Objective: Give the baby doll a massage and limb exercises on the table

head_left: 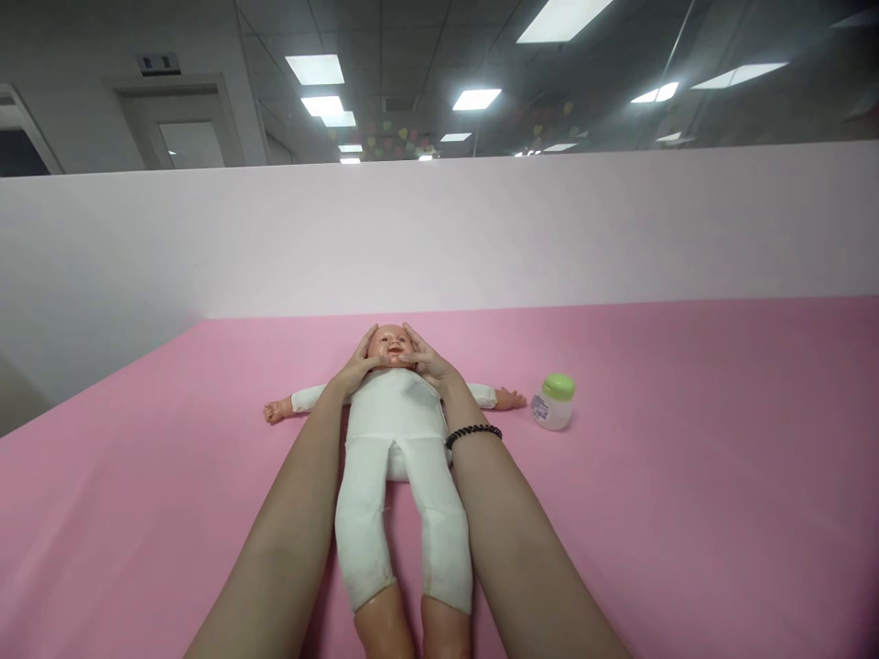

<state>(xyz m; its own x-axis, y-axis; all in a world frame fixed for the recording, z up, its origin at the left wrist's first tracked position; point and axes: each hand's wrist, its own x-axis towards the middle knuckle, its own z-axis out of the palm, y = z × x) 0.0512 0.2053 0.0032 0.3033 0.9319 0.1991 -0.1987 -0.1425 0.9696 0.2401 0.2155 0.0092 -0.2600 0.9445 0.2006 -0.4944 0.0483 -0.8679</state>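
Observation:
A baby doll (396,407) with a soft white cloth body lies on its back on the pink surface, its head at the far end and its legs toward me. Its arms stretch out to either side. My left hand (358,366) cups the left side of the doll's head, thumb on the cheek near the mouth. On the other side, my right hand (430,361) cups the head the same way, its thumb by the chin. Both hands' fingers run up along the head, holding it between them. A black beaded bracelet (473,432) circles my right wrist.
A small clear jar with a green lid (553,401) stands just right of the doll's outstretched hand. The pink surface (687,476) ends at a low white wall (439,238) at the back. Beyond it are a door and ceiling lights.

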